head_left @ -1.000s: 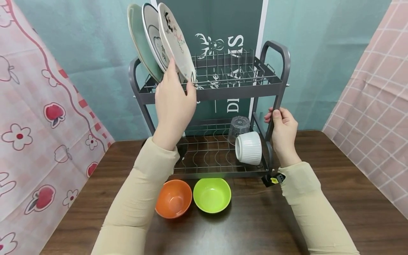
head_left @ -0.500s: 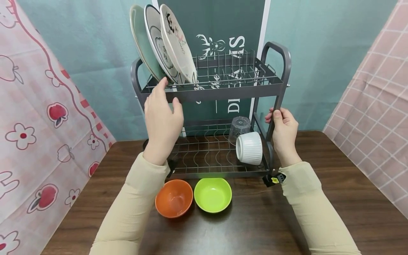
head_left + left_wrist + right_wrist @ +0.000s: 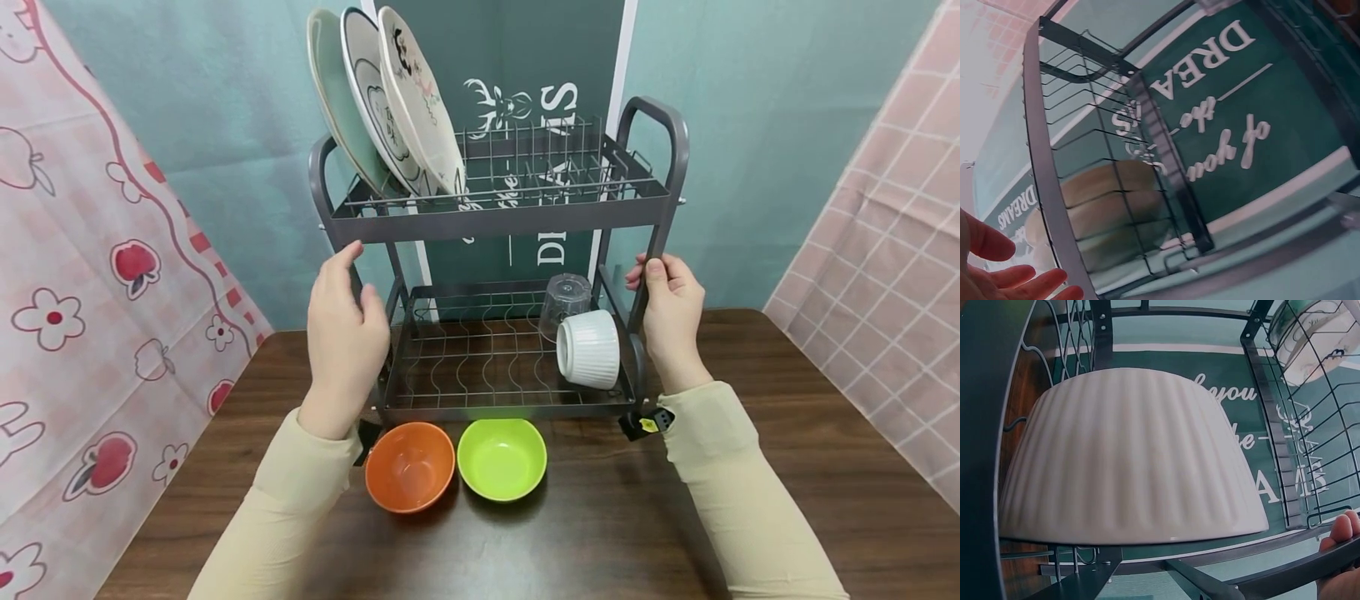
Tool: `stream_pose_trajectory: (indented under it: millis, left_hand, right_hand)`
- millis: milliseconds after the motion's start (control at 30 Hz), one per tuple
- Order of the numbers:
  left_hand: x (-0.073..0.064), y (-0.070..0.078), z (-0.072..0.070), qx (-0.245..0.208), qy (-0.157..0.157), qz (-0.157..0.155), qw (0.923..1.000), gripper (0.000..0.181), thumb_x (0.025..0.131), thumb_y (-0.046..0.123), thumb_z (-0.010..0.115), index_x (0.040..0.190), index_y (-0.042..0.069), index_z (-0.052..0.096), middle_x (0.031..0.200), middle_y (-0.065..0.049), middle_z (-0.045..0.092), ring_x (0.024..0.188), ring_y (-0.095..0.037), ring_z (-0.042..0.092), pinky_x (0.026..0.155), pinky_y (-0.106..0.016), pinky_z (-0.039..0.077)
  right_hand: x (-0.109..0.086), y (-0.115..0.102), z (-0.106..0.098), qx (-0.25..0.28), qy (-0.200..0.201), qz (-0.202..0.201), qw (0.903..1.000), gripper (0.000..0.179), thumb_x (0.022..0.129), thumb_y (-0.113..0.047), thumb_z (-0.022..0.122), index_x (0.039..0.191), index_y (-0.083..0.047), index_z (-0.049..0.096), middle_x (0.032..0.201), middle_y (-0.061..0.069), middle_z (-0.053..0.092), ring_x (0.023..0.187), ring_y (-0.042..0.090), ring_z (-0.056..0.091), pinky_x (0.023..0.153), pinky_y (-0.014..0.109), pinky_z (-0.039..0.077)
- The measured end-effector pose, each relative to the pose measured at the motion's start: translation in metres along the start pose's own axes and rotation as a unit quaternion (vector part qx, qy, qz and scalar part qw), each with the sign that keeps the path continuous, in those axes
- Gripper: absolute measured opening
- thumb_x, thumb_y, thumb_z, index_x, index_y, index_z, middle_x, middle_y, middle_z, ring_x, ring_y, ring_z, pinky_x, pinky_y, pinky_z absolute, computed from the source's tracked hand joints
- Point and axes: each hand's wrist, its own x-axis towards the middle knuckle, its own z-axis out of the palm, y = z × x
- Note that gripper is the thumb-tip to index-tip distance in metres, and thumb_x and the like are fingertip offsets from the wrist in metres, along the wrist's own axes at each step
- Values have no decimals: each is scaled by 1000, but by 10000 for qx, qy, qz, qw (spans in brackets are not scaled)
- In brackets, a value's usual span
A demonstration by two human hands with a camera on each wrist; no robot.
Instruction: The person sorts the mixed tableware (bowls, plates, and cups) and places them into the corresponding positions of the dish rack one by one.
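Observation:
My left hand hovers in front of the left post of a two-tier dish rack, fingers extended and nothing held. On the right side, my right hand grips the rack's upright, thumb in front. Three plates lean at the left of the upper tier: a green plate, a dark-rimmed plate and a white patterned plate. Below, a white ribbed cup or bowl lies tilted on its side, and behind it a clear glass stands upside down. That ribbed piece fills the right wrist view.
An orange bowl and a lime-green bowl sit side by side on the wooden table, just in front of the rack. Fabric curtains hang behind and on both sides. Wire dividers stand along the upper tier.
My left hand has come away from the white patterned plate and moved down and left to beside the rack's left post. The plates stay leaning. My right hand keeps its grip.

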Motion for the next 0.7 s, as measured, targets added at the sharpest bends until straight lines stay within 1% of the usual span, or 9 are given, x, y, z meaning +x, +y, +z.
stream_pose_trajectory:
  millis: [133, 233, 300, 367, 467, 533, 600, 633, 700]
  left_hand:
    - [-10, -11, -7, -22, -204, -291, 9994, 41, 94, 8, 42, 135, 5, 43, 136, -12, 47, 126, -26, 43, 106, -46, 34]
    - [-18, -19, -10, 62, -267, -390, 9989, 41, 94, 9, 42, 135, 5, 43, 135, -12, 48, 124, -27, 44, 103, -46, 36]
    - [-23, -25, -12, 169, -296, -438, 9985, 41, 94, 10, 43, 134, 4, 44, 134, -13, 48, 109, -27, 50, 93, -43, 42]
    - [-29, -30, -14, 297, -339, -507, 9977, 41, 94, 9, 44, 134, 4, 44, 134, -13, 49, 89, -26, 52, 79, -39, 44]
    - [-38, -38, -17, 360, -477, -632, 9962, 41, 93, 8, 45, 134, 3, 44, 133, -15, 49, 81, -26, 48, 74, -38, 42]
    - [-44, -44, -18, 379, -593, -719, 9949, 41, 93, 7, 46, 134, 3, 44, 132, -15, 49, 91, -28, 52, 78, -42, 44]
    - [-50, -49, -19, 383, -696, -786, 9937, 41, 92, 7, 47, 133, 1, 44, 132, -17, 49, 109, -31, 50, 89, -47, 43]
    - [-52, -52, -19, 414, -738, -830, 9930, 41, 92, 7, 47, 133, 1, 45, 132, -17, 49, 110, -31, 50, 90, -48, 43]
    - [-56, -58, -20, 462, -818, -926, 9913, 41, 91, 7, 47, 132, 1, 45, 132, -17, 50, 118, -32, 48, 97, -50, 40]
  right_hand:
    - [0, -1, -1, -71, -39, 12, 10000, 19, 91, -20, 55, 92, -3, 63, 72, 0, 64, 68, 10, 59, 71, 17, 49]
    - [-1, -2, -2, -141, -66, 78, 9998, 20, 91, -21, 55, 94, -4, 63, 73, 0, 64, 70, 11, 60, 72, 17, 49]
    - [-2, -2, -2, -149, -75, 122, 9998, 19, 91, -22, 55, 95, -4, 63, 74, -1, 64, 71, 11, 60, 73, 17, 49]
    - [-2, -2, -2, -137, -80, 149, 9998, 19, 91, -22, 55, 94, -5, 63, 74, -1, 64, 71, 11, 60, 73, 17, 49]
    - [-2, -2, -2, -127, -86, 144, 9998, 19, 90, -22, 55, 95, -4, 63, 74, -1, 64, 71, 11, 60, 73, 17, 49]
    - [-2, -2, -2, -135, -97, 155, 9997, 21, 90, -22, 55, 96, -3, 62, 74, -1, 64, 71, 10, 60, 73, 17, 49]
    - [-2, -2, -2, -150, -108, 179, 9997, 22, 91, -22, 55, 97, -3, 62, 75, -2, 64, 72, 11, 60, 74, 17, 48]
    - [-2, -2, -2, -166, -110, 194, 9996, 22, 91, -23, 55, 97, -3, 62, 75, -2, 64, 72, 10, 60, 75, 17, 48]
    - [-1, -2, -2, -180, -114, 204, 9996, 22, 91, -23, 55, 98, -3, 62, 76, -2, 64, 73, 11, 60, 76, 18, 47]
